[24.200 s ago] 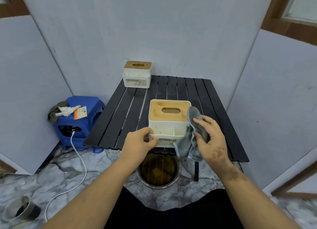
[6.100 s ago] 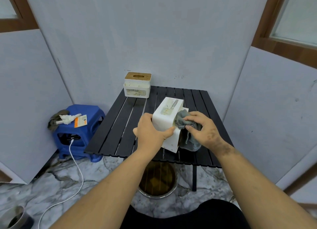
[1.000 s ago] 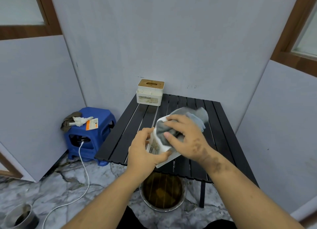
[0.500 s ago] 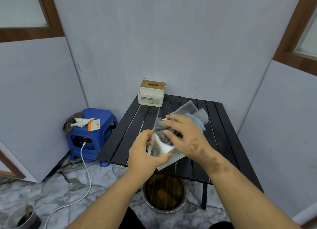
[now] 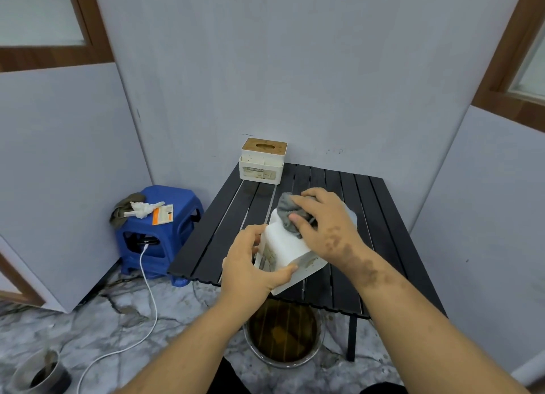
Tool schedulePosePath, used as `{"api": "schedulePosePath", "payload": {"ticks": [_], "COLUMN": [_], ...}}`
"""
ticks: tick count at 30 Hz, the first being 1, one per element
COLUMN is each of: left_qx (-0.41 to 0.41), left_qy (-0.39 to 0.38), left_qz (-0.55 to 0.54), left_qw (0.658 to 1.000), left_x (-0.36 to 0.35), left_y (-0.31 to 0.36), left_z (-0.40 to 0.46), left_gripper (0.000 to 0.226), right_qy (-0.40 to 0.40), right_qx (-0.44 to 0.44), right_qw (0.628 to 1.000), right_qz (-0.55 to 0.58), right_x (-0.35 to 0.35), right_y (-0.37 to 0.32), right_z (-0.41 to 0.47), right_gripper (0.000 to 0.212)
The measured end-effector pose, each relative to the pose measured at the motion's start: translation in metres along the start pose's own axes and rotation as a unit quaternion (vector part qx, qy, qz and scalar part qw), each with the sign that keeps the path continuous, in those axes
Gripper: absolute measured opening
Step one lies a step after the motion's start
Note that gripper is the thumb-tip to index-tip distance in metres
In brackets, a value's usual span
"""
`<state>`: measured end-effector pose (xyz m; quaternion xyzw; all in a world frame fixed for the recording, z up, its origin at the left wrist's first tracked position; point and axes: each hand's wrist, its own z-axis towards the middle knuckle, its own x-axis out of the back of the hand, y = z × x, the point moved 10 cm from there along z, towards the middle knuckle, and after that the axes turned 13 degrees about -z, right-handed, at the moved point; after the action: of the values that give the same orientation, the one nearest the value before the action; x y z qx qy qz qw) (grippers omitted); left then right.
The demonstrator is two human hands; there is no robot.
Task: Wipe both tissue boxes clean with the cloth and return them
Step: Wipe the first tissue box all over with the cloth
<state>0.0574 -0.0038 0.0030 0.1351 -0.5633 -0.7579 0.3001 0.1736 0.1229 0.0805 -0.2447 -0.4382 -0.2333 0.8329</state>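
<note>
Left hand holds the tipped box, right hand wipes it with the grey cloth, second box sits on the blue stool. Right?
Not quite. In the head view the second box sits at the table's far left corner, not on the blue stool. The rest holds: left hand holds the tipped box, right hand wipes with the grey cloth.
</note>
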Motion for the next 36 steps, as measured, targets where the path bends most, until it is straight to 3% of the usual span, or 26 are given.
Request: {"api": "schedulePosePath", "payload": {"ticks": [5, 10, 18, 21, 27, 29, 31, 33, 34, 36], "left_qx": [0.002, 0.001, 0.016, 0.031, 0.043, 0.043, 0.044, 0.043, 0.042, 0.038], "left_qy": [-0.011, -0.01, -0.006, -0.008, -0.014, -0.012, -0.009, -0.012, -0.015, -0.02], "left_qz": [-0.003, 0.008, -0.005, -0.008, 0.005, 0.001, -0.009, -0.015, -0.017, -0.016], "left_qw": [1.0, 1.0, 1.0, 0.999, 0.999, 0.999, 0.999, 0.999, 0.999, 0.999], "left_x": [-0.002, -0.004, 0.001, 0.002, 0.0, 0.0, 0.0, 0.0, 0.0, -0.001], "left_y": [-0.001, -0.002, -0.002, -0.005, -0.008, -0.008, -0.006, -0.004, -0.003, -0.002], "left_z": [0.001, 0.0, 0.006, 0.006, 0.006, 0.005, 0.004, 0.005, 0.005, 0.005], "left_gripper": [0.068, 0.071, 0.065, 0.064, 0.066, 0.066, 0.065, 0.065, 0.065, 0.067], "right_qy": [-0.01, -0.132, -0.059, -0.033, 0.099, 0.107, 0.104, 0.105, 0.099, 0.074], "right_qx": [0.016, 0.076, 0.034, 0.017, -0.007, -0.022, -0.035, -0.046, -0.057, -0.072], "right_qw": [0.997, 0.987, 0.997, 0.998, 0.972, 0.934, 0.869, 0.843, 0.852, 0.915], "right_qz": [0.076, 0.058, -0.027, 0.053, 0.214, 0.341, 0.482, 0.525, 0.51, 0.389], "right_x": [0.016, 0.0, 0.006, 0.033, 0.135, 0.141, 0.13, 0.105, 0.087, 0.049], "right_y": [0.006, 0.016, 0.01, 0.013, 0.005, -0.002, -0.011, -0.01, -0.004, 0.011], "right_z": [-0.005, -0.003, -0.01, -0.003, 0.029, 0.04, 0.046, 0.04, 0.033, 0.012], "right_gripper": [0.06, 0.068, 0.054, 0.05, 0.031, 0.028, 0.027, 0.026, 0.026, 0.028]}}
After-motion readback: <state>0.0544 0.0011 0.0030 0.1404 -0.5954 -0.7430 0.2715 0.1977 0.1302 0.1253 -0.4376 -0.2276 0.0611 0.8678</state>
